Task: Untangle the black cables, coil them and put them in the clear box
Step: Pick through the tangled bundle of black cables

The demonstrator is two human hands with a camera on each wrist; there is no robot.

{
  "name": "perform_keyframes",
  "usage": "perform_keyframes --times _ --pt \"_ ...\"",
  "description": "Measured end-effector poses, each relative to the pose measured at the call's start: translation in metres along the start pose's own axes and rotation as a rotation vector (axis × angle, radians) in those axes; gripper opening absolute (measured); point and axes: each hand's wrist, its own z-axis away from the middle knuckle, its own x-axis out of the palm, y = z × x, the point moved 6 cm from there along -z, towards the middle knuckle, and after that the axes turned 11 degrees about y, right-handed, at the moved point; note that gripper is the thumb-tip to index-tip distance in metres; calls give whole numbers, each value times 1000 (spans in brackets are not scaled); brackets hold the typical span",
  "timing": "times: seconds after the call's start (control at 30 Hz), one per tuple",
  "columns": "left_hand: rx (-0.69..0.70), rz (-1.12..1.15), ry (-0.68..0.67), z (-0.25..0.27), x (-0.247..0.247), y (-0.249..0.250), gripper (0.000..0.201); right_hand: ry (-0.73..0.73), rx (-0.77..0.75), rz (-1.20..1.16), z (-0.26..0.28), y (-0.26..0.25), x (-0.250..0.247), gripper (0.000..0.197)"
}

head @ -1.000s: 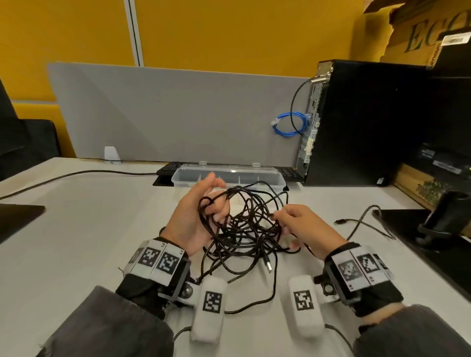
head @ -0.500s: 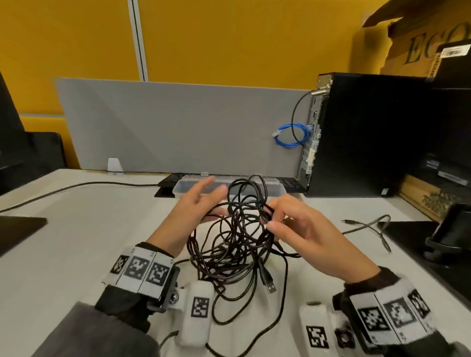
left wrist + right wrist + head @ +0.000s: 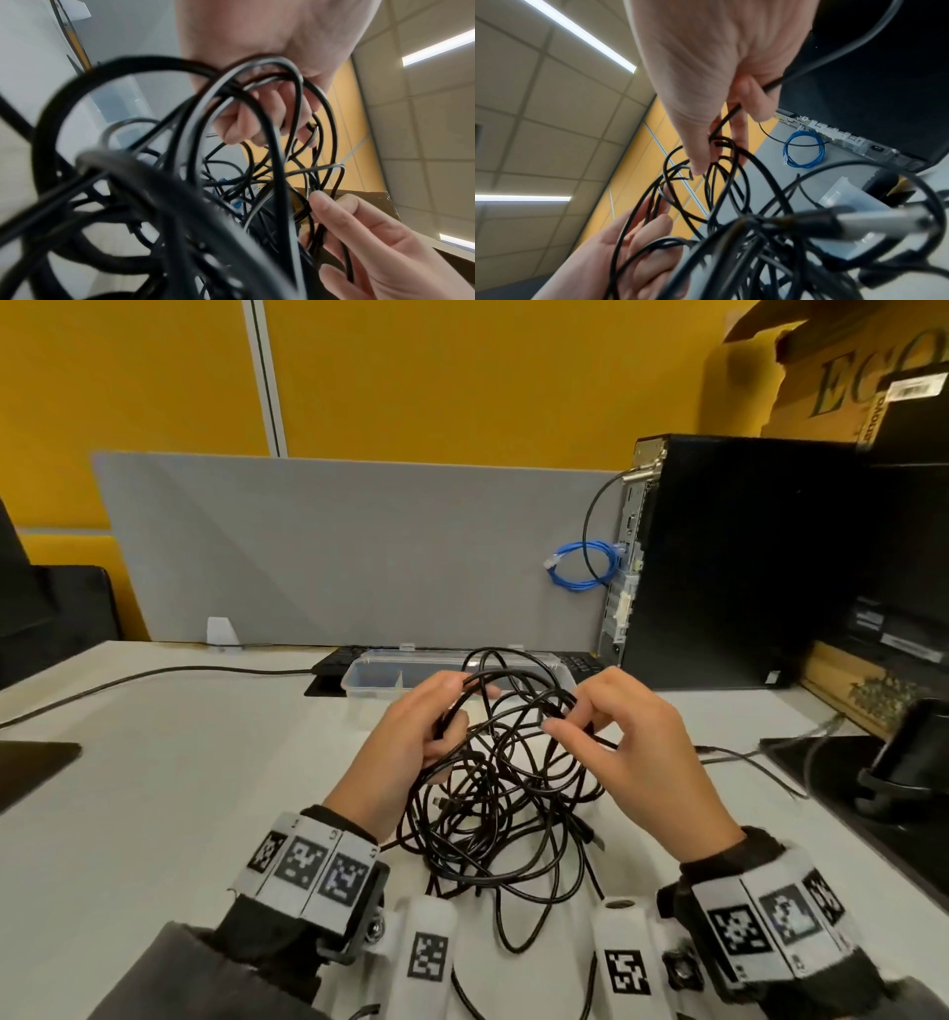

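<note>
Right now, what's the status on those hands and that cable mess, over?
Left hand grips cable loops. Right hand pinches one strand. Black cables still one tangle, none coiled. Clear box behind, closed, holds no cable.

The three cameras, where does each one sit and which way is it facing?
Head: on the head, facing forward and down at the cables, clear box and desk; left hand, right hand and both wrists show.
Left wrist: faces up along the left hand's fingers into the cables.
Right wrist: faces up along the right hand.
Both wrist views share the cables, the ceiling and the opposite hand.
</note>
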Motion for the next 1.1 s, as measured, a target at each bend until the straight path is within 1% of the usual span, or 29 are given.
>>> perform_keyframes --times 0.1,0.2,0.23,0.27,0.3,0.33,0.37,0.4,0.43,0.47,0.5,0.53,0.57,0.6,0.67,0.7,0.73,0.8,0.83,0.87,0.9,1.0,1.07,1.1 --pt "39 -74 6 0 -1 -1 38 11 -34 -15 0 -6 3 24" --pt "101 -122 27 0 0 -1 33 -17 -3 -43 0 -7 10 27" --pt "113 -110 16 1 2 1 32 -33 36 -99 0 -6 12 26" --pt "123 -89 3 2 4 2 30 -56 108 -191 -1 -6 12 24" --pt "131 -72 2 3 4 4 28 -86 211 -311 -1 -6 13 21" --pt "141 -61 7 2 2 5 27 -118 322 -411 -2 -5 12 24" --pt "149 -57 10 2 0 6 27 -146 409 -449 -3 -3 12 30" --pt "153 -57 10 2 -1 6 27 -189 431 -399 -6 -2 12 36" --pt "150 -58 3 2 -2 7 27 -243 382 -295 -10 -2 13 40" --pt "143 -61 -10 2 -1 7 27 -303 287 -176 -16 -5 14 41" --pt "137 -58 -24 2 0 8 27 -368 196 -85 -21 -9 17 40" --pt "133 -56 -32 3 1 9 28 -430 138 -35 -27 -14 21 34" --pt "131 -50 -33 3 1 10 28 -493 134 -30 -31 -17 24 27" --pt "129 -39 -28 3 0 10 28 -561 171 -56 -35 -20 24 24" --pt "118 1 -18 3 -1 11 27 -677 278 -136 -42 -24 21 21" --pt "108 11 -19 3 -2 11 27 -700 305 -144 -46 -25 17 21" --pt "101 3 -28 3 -2 10 26 -693 302 -126 -51 -25 13 21" --pt "93 -70 -51 2 -2 8 23 -621 255 -48 -63 -26 6 20" --pt "94 -114 -61 2 -3 6 18 -584 245 -38 -67 -26 4 21" --pt "94 -145 -73 1 -5 5 12 -556 254 -69 -71 -25 2 23" --pt "91 -175 -80 1 -7 4 12 -530 292 -130 -72 -25 2 24" --pt "84 -266 -74 -2 -11 -2 20 -477 433 -353 -72 -28 0 23" --pt "75 -279 -82 -1 -11 -3 23 -437 431 -439 -73 -32 -2 23" --pt "79 -294 -76 -1 -13 -4 24 -384 429 -481 -78 -32 -6 24"
